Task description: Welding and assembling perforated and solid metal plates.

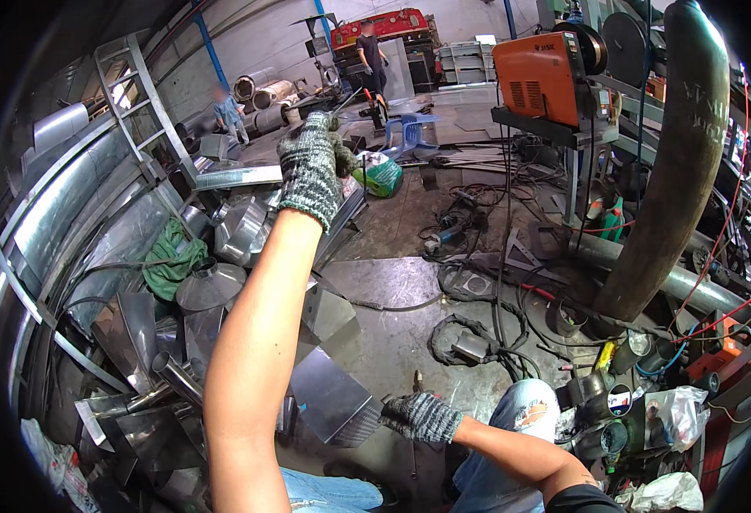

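My left hand (311, 167), in a grey-and-black knitted glove, is raised at the end of an outstretched arm. Its fingers are curled closed; a thin line shows just past them, but I cannot make out what they hold. Low in front of my knee, my right hand (422, 417), gloved alike, is closed too. A slim upright piece with a brownish tip (418, 379) shows just above it; whether the fingers grip it is unclear. Beside the right fingertips stands a bent sheet-metal piece (331, 395) with a perforated edge.
Sheet-metal offcuts and a metal cone (210, 285) crowd the left, beside a ladder (144, 107). An angle grinder (442, 238) and cables lie ahead. An orange welding machine (540, 79) and a tall gas cylinder (675, 162) stand right. Two people are farther back, near a blue stool (410, 135).
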The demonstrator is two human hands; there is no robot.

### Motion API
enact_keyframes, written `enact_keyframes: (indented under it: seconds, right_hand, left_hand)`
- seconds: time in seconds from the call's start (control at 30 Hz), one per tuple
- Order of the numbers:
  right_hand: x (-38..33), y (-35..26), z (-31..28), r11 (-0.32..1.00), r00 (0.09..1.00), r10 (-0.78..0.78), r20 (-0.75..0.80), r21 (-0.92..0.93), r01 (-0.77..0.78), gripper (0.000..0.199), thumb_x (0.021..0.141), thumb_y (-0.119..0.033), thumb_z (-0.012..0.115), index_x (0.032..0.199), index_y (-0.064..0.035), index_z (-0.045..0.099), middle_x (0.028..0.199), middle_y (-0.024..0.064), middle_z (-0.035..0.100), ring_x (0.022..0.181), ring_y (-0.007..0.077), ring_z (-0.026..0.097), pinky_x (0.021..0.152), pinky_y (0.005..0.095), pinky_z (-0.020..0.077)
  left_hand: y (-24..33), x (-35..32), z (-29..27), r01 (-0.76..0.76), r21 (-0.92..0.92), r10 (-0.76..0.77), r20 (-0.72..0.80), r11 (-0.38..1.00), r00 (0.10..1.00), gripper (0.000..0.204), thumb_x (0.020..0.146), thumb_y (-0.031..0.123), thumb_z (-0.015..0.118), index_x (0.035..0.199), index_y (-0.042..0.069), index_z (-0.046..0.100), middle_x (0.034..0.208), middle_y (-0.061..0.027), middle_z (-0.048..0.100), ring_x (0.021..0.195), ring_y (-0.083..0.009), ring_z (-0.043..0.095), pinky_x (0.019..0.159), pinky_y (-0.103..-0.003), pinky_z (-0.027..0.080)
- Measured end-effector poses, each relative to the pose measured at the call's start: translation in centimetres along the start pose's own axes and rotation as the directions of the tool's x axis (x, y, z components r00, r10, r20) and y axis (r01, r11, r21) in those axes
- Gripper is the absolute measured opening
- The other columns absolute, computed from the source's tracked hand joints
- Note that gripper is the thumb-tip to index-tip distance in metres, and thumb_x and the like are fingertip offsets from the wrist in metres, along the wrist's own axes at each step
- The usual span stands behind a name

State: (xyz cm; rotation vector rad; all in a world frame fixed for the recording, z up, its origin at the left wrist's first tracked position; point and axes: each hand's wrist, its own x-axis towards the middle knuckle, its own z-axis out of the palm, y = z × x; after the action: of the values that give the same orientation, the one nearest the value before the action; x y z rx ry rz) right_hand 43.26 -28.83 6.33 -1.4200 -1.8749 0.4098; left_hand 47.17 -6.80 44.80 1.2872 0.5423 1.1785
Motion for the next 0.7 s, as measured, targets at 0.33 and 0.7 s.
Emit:
enact_keyframes:
  seconds: [0.33, 0.7]
  right_hand:
    - [-0.3, -1.6, -1.6, 0.999, 1.000, 0.008, 0.025, -0.047, -0.007, 0.027, 0.096, -0.031, 0.062, 0.098, -0.0042, 0.066, 0.084, 0.0209, 0.067, 0.079, 0.0417, 0.067, 0.071, 0.0519, 0.0535]
    - [-0.6, -0.1, 0.8, 0.993, 0.992, -0.101, 0.076, -0.059, 0.105, 0.024, 0.097, -0.028, 0.062, 0.104, -0.0061, 0.068, 0.091, 0.0178, 0.068, 0.080, 0.0394, 0.068, 0.067, 0.0485, 0.0554]
  left_hand:
    - [-1.2, -0.2, 1.3, 0.093, -0.060, -0.089, 0.069, 0.994, 0.994, 0.013, 0.092, 0.024, 0.067, 0.086, 0.012, 0.067, 0.061, 0.0003, 0.054, 0.048, -0.0165, 0.051, 0.047, -0.032, 0.043]
    - [-2.8, -0.3, 0.6, 0.171, -0.086, -0.153, 0.186, 0.982, 0.971, 0.025, 0.089, 0.026, 0.072, 0.072, 0.014, 0.058, 0.061, -0.0021, 0.055, 0.049, -0.0174, 0.050, 0.049, -0.034, 0.045]
